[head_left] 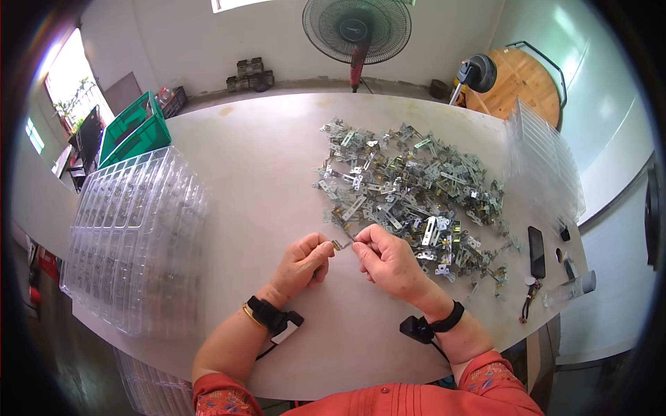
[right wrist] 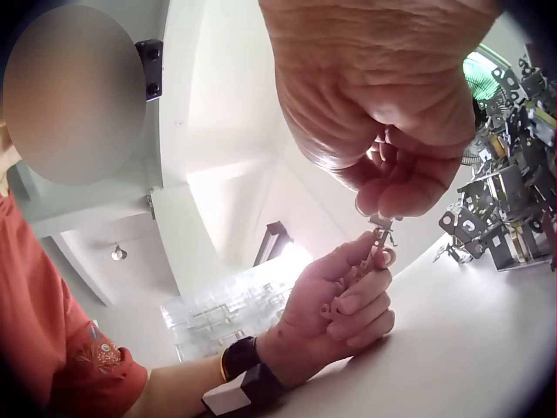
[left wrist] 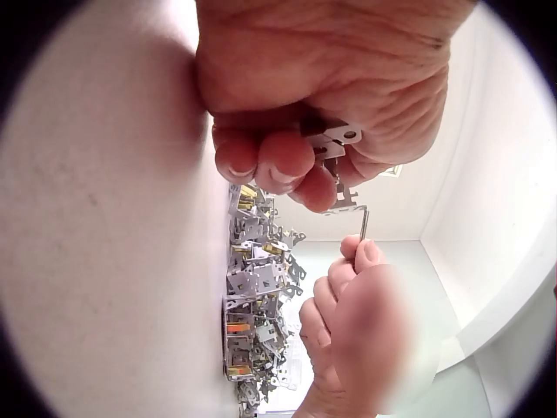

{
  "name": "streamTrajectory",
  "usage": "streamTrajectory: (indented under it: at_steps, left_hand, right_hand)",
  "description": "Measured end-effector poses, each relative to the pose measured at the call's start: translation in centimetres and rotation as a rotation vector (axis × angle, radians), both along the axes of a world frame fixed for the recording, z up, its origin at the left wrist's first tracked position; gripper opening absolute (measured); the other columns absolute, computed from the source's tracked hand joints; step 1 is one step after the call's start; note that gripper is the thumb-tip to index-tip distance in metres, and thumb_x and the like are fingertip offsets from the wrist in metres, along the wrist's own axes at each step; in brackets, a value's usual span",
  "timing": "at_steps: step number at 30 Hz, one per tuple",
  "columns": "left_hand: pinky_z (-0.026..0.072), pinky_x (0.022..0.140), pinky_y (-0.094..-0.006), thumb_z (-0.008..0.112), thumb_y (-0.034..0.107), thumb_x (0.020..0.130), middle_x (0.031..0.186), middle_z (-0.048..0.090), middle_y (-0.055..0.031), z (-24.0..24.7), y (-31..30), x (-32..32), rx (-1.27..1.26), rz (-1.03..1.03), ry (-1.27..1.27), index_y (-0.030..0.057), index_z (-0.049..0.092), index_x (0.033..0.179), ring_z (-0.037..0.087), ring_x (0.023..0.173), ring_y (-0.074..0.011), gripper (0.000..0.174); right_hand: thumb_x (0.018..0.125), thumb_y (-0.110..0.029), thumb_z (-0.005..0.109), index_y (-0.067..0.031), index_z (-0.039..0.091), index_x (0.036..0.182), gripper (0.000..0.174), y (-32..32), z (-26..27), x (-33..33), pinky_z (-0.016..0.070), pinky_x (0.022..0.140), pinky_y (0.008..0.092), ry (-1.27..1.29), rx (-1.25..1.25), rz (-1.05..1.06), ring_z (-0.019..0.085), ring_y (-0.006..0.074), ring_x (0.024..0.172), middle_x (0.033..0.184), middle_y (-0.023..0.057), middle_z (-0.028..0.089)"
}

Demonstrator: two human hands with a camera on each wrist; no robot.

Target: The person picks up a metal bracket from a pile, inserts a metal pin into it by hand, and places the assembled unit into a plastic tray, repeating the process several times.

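Over the near middle of the table, my left hand [head_left: 301, 265] grips a small stamped metal bracket [left wrist: 332, 145], which pokes out between the curled fingers in the left wrist view. Facing it, my right hand [head_left: 387, 259] pinches a thin metal piece [left wrist: 365, 224] between thumb and index finger. The two pieces meet or overlap between the fingertips; I cannot tell whether they are joined. A heap of similar metal brackets [head_left: 416, 187], some with brass-coloured parts, spreads just beyond the right hand. Fingers hide much of both held pieces.
Stacked clear plastic trays [head_left: 135, 236] stand at the left, with a green crate [head_left: 135, 132] behind them. More clear trays [head_left: 544, 163] stand at the right edge. Nearby lie a phone [head_left: 536, 252], keys [head_left: 530, 299] and a clear bottle [head_left: 565, 290]. A fan [head_left: 355, 31] stands beyond the table.
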State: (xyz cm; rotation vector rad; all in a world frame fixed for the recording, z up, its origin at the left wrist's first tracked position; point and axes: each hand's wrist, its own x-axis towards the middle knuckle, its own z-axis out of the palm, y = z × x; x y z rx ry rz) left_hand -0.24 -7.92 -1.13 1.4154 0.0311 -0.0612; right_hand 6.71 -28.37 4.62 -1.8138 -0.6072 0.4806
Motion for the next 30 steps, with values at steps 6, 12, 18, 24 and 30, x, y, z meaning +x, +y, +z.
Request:
streamTrajectory:
  at_steps: [6, 12, 18, 24, 30]
  left_hand:
    - [0.033, 0.041, -0.023, 0.052, 0.034, 0.107, 0.059, 0.053, -0.0008, 0.04, -0.23, 0.11, -0.103, 0.05, 0.063, 0.0065, 0.057, 0.095, 0.045, 0.045, -0.0078, 0.03]
    - [0.0313, 0.04, -0.0222, 0.05, 0.033, 0.107, 0.06, 0.051, -0.0005, -0.02, -0.11, 0.07, -0.117, 0.04, 0.064, 0.0063, 0.057, 0.094, 0.046, 0.043, -0.0082, 0.031]
    - [0.031, 0.04, -0.0221, 0.051, 0.033, 0.107, 0.061, 0.052, 0.0001, -0.31, -0.08, 0.17, -0.12, 0.033, 0.059, 0.0066, 0.057, 0.094, 0.047, 0.043, -0.0081, 0.03]
    - [0.0309, 0.04, -0.022, 0.051, 0.033, 0.107, 0.061, 0.052, 0.0002, -0.18, -0.23, 0.1, -0.092, 0.032, 0.054, 0.0066, 0.057, 0.094, 0.047, 0.044, -0.0081, 0.03]
    - [0.0325, 0.04, -0.0227, 0.05, 0.032, 0.107, 0.061, 0.052, -0.0009, -0.34, -0.11, 0.18, -0.07, 0.046, 0.044, 0.0061, 0.057, 0.094, 0.046, 0.045, -0.008, 0.03]
  right_hand:
    - [0.1, -0.015, 0.061, -0.0026, 0.059, 0.099, 0.013, -0.08, -0.01, -0.36, 0.0463, 0.056, 0.0271, -0.035, -0.006, -0.006, 0.057, 0.0089, 0.06, 0.069, 0.0025, 0.061]
    - [0.1, -0.014, 0.062, -0.0024, 0.06, 0.098, 0.011, 0.04, -0.07, -0.71, 0.0463, 0.057, 0.0271, -0.026, -0.008, 0.018, 0.056, 0.0084, 0.061, 0.068, 0.0028, 0.061]
    - [0.1, -0.014, 0.061, -0.0023, 0.06, 0.1, 0.012, -0.11, 0.16, -0.66, 0.0457, 0.055, 0.0247, -0.027, -0.016, 0.015, 0.055, 0.0059, 0.061, 0.07, 0.0009, 0.061]
    - [0.099, -0.012, 0.062, -0.002, 0.059, 0.099, 0.011, -0.15, 0.12, -0.65, 0.0455, 0.057, 0.0274, -0.039, -0.021, 0.013, 0.055, 0.008, 0.061, 0.069, 0.0026, 0.061]
    - [0.099, -0.012, 0.061, -0.0036, 0.054, 0.111, 0.016, -0.29, 0.14, -0.92, 0.0457, 0.056, 0.0275, -0.032, -0.005, -0.011, 0.055, 0.008, 0.06, 0.068, 0.0036, 0.062]
